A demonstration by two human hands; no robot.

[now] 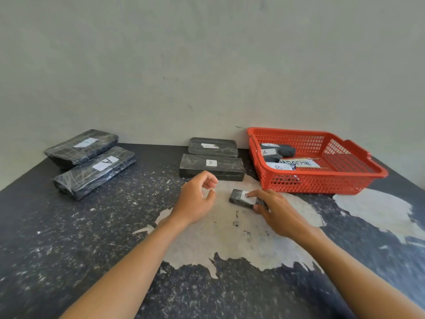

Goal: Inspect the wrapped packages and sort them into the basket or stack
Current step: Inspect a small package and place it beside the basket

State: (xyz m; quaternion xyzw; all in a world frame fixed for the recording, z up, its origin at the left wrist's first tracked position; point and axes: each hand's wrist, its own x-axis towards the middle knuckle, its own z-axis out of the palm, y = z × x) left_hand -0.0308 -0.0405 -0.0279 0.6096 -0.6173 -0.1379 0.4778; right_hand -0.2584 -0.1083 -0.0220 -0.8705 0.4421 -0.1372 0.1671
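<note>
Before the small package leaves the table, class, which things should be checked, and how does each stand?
1. Right hand grips the small package between fingers and thumb: ok.
2. Its label is readable: cannot tell, a finger covers part of it.
3. Left hand holds nothing: ok.
4. Red basket has bare floor on its right side: ok.
5. Nothing lies between the small package and the basket: ok.
6. Package marked A lies flat, fit for stacking: ok.
</note>
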